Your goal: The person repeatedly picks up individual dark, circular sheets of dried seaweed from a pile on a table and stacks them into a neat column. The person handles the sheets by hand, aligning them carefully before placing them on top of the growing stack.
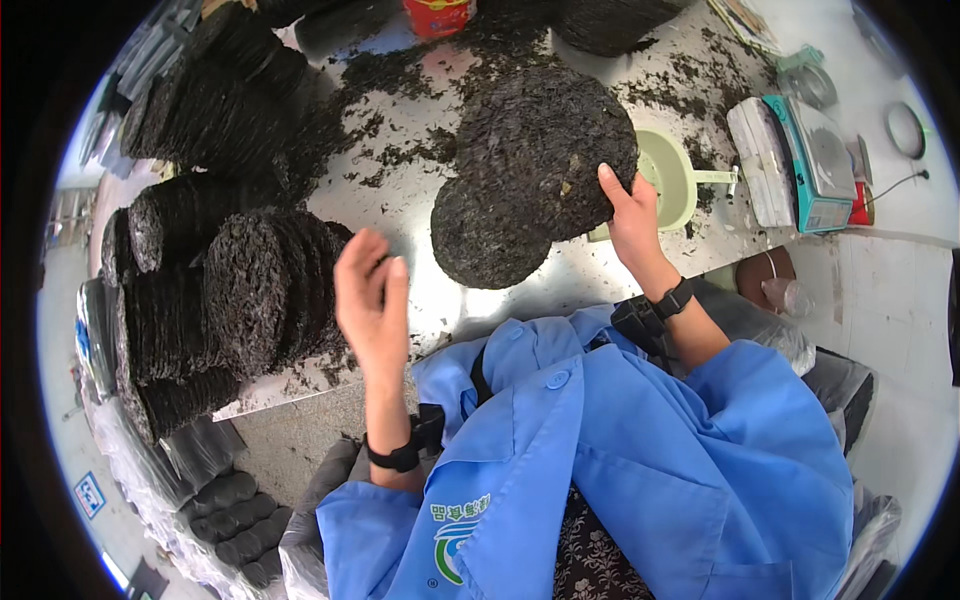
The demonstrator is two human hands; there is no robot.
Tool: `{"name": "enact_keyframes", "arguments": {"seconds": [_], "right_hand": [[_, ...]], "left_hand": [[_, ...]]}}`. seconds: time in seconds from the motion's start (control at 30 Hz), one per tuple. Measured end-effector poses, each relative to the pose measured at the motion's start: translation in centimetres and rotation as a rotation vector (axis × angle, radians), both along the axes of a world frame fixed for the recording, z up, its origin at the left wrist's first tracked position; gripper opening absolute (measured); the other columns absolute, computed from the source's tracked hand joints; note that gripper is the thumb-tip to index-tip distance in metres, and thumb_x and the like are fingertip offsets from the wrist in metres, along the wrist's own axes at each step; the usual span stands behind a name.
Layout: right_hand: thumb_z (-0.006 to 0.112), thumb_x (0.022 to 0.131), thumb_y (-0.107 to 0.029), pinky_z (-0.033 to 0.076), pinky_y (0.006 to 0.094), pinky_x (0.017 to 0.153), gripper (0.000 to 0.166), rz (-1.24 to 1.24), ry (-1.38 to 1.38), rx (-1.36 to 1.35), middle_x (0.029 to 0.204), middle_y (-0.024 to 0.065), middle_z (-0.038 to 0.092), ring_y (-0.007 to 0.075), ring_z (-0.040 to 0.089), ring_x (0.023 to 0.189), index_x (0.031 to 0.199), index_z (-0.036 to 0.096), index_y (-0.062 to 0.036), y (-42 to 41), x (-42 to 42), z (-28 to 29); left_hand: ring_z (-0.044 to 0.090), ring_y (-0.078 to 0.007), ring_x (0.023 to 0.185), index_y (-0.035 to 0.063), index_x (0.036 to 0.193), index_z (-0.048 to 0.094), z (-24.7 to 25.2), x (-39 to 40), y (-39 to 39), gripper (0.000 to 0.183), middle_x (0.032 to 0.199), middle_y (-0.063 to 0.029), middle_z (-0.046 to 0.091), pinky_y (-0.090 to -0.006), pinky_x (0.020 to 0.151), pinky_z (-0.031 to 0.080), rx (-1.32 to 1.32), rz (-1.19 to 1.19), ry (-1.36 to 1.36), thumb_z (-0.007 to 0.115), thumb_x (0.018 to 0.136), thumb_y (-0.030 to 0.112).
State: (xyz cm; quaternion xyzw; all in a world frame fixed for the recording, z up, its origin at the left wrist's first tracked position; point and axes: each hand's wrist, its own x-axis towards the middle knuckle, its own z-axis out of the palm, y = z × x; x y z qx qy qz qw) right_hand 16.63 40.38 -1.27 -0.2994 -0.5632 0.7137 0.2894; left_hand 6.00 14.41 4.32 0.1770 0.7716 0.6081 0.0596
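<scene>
My right hand [636,223] pinches the edge of a large round cake of dried dark seaweed [547,142], thumb on top and fingers beneath. Part of a smaller round seaweed cake [487,244] shows below it; the overlap hides whether the two touch. My left hand [373,300] is raised and slightly blurred, with nothing in it and its thumb apart from the fingers. Just left of that hand, a row of seaweed cakes [247,292] stands on edge at the side of the metal table [450,307].
More seaweed stacks [217,105] rise at the back left. Loose seaweed flakes [405,150] litter the table. A pale green handled scoop [679,180] lies behind my right hand. Farther right are a teal scale [821,161] and a white block [757,161]. A red tub [439,16] stands at the back.
</scene>
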Motion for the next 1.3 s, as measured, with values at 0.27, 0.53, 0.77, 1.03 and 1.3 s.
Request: {"name": "enact_keyframes", "arguments": {"seconds": [0.27,0.53,0.77,1.03,1.3], "right_hand": [[0.057,0.091,-0.012,0.048,0.0293,0.083,0.026,0.172,0.086,-0.416,0.107,0.0062,0.062,0.0135,0.058,0.093,0.114,0.055,0.0004,-2.6,0.2,0.4],[0.061,0.082,-0.046,0.045,0.0372,0.091,0.056,0.811,-0.220,0.703,0.112,0.0183,0.058,0.0288,0.057,0.101,0.113,0.053,-0.0002,-3.4,-2.6,-5.7],[0.074,0.063,-0.050,0.028,0.0600,0.102,0.078,1.175,-0.603,1.564,0.134,0.0242,0.036,0.0429,0.023,0.133,0.126,0.048,-0.0118,-7.2,-2.6,-8.8],[0.069,0.076,-0.034,0.037,0.0504,0.101,0.065,1.133,-0.354,1.566,0.138,0.0265,0.033,0.0413,0.028,0.132,0.129,0.044,-0.0055,-5.3,-2.2,-10.8],[0.073,0.068,-0.028,0.033,0.0534,0.102,0.051,1.172,-0.374,1.535,0.137,0.0160,0.038,0.0317,0.030,0.133,0.108,0.051,-0.0055,-2.6,0.4,-9.2]], "left_hand": [[0.054,-0.0221,0.111,-0.0046,0.129,0.041,-4.0,0.1,2.5,0.050,0.121,-0.0141,0.054,-0.0370,0.096,0.044,0.289,-0.082,-0.649,0.061,0.089,0.018],[0.057,-0.0264,0.107,0.0047,0.122,0.050,-4.4,-1.9,1.0,0.035,0.118,-0.0111,0.057,-0.0447,0.091,0.049,0.759,0.086,-0.828,0.060,0.089,0.010],[0.056,-0.0267,0.108,0.0049,0.121,0.052,-4.5,-2.1,-0.6,0.034,0.120,-0.0103,0.057,-0.0457,0.091,0.049,0.820,0.192,-0.844,0.060,0.089,0.010],[0.053,-0.0268,0.113,0.0052,0.124,0.050,-5.0,-2.7,-1.2,0.035,0.125,-0.0117,0.054,-0.0470,0.093,0.048,0.904,0.238,-0.759,0.057,0.090,0.012],[0.054,-0.0263,0.111,0.0080,0.128,0.045,-3.9,-2.8,-1.2,0.041,0.124,-0.0117,0.053,-0.0464,0.090,0.050,0.926,0.246,-0.717,0.058,0.089,0.006]]}}
